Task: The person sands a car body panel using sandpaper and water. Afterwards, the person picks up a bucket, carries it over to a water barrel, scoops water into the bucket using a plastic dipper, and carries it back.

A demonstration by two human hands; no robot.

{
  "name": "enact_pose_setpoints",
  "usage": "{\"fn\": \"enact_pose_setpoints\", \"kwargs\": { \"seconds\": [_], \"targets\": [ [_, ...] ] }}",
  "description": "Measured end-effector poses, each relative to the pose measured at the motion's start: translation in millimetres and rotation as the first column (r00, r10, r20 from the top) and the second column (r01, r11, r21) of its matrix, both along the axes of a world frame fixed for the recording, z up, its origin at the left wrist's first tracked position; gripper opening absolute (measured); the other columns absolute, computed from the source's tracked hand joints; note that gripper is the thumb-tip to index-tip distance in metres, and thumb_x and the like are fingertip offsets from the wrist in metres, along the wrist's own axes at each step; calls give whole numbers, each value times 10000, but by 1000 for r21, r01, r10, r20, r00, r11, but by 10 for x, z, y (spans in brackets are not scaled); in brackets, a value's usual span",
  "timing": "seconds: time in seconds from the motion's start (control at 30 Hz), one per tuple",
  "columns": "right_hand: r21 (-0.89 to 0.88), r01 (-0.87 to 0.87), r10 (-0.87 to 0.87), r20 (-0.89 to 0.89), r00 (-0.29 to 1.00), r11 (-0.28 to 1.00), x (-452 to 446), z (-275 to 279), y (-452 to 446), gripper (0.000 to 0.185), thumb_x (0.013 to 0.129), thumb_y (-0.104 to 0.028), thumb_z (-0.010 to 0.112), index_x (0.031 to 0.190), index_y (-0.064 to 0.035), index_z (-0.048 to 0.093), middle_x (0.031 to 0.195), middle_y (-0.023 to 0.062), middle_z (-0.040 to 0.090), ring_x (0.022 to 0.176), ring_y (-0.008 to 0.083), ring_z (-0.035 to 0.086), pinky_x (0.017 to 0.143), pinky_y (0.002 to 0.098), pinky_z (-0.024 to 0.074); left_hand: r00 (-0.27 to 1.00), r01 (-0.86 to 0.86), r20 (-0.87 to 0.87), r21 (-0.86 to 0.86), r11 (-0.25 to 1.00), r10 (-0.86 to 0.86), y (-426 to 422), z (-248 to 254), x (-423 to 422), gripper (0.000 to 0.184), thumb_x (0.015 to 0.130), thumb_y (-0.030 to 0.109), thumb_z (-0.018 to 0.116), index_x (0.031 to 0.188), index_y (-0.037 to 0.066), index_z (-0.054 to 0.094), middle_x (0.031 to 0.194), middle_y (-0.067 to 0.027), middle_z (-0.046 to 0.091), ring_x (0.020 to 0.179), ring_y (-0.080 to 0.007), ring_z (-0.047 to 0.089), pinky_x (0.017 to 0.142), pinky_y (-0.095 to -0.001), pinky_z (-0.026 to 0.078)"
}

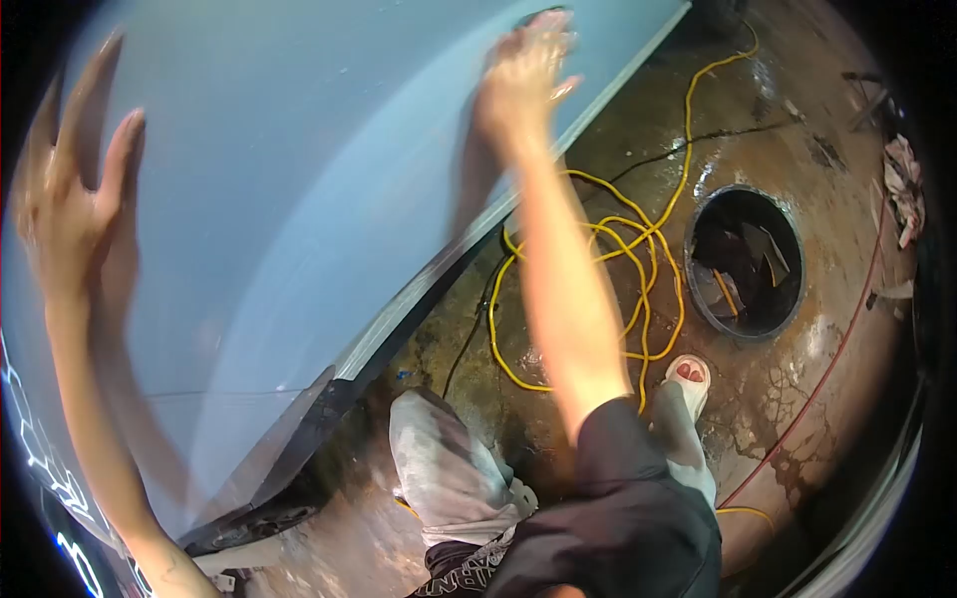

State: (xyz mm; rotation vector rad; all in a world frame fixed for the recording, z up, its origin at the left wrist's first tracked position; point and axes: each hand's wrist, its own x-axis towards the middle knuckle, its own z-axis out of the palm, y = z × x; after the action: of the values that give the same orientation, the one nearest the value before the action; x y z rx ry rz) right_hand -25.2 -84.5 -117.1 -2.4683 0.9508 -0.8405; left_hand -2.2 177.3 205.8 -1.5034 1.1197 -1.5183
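The panel (299, 149) filled the upper left, its free edge slanting from the top right down toward the knees. Working it well probably called for a flat palm and even pressure, easing off near that edge, since a finger could catch there. Its face looked smooth, pale blue and glossy, with a broad sheen curving across it. The floor (738, 399) was brown, cracked and wet in patches, so steady footing likely mattered. On it a thin yellow cord (688, 120) lay in loose loops near a round dark bucket (795, 289). The left hand (75, 209) was bare, fingers spread wide over the panel; contact could not be told. The right hand (518, 85) lay palm-down near the edge, fingers close together, a small dark pad (546, 15) showing at the fingertips, though whether gripped could not be told.
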Motion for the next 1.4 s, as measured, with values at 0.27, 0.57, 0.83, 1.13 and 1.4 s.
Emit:
{"fn": "enact_pose_setpoints", "kwargs": {
  "seconds": [0.27,0.57,0.83,1.13,1.4],
  "targets": [
    [64,-470,340,605,719,880,-419,301,2851,791,853,-163,488,1567,-27,175,1641,189,125,1522,380,72,1119,683,-96,993,-38,-114,-126,991,24,-215,-195,-226,601,901,488,522,1430,207,474,1611,-136,243,1489,-345,195,1185,-609,134],
    [541,-172,-251,619,744,823,-233,-479,199,645,1041,-354,273,1548,11,111,1636,200,74,1511,385,65,1160,653,15,995,98,11,-16,995,-97,-104,-40,24,633,864,550,540,1401,214,532,1609,-102,273,1491,-319,202,1203,-574,142],
    [-83,-517,493,463,737,852,-749,-347,3521,789,877,-173,476,1564,-4,126,1619,266,103,1499,462,62,1108,684,-117,971,119,-193,-114,986,-140,-125,-188,-184,526,946,524,510,1420,296,511,1560,-59,371,1459,-294,296,1202,-555,183],
    [478,-76,-239,565,790,875,-163,65,393,658,1019,-267,387,1552,18,128,1634,215,79,1510,403,59,1171,629,10,999,-30,21,34,999,29,-117,-27,-253,495,920,480,601,1401,379,536,1555,18,394,1433,-213,363,1168,-497,290],
    [128,-363,213,615,759,923,-515,-250,1576,743,917,-249,504,1537,32,206,1628,224,128,1514,411,33,1111,711,-58,978,168,-134,58,984,-159,-218,-6,-207,522,902,426,626,1411,361,534,1571,26,370,1468,-227,303,1167,-560,237]
  ]
}}
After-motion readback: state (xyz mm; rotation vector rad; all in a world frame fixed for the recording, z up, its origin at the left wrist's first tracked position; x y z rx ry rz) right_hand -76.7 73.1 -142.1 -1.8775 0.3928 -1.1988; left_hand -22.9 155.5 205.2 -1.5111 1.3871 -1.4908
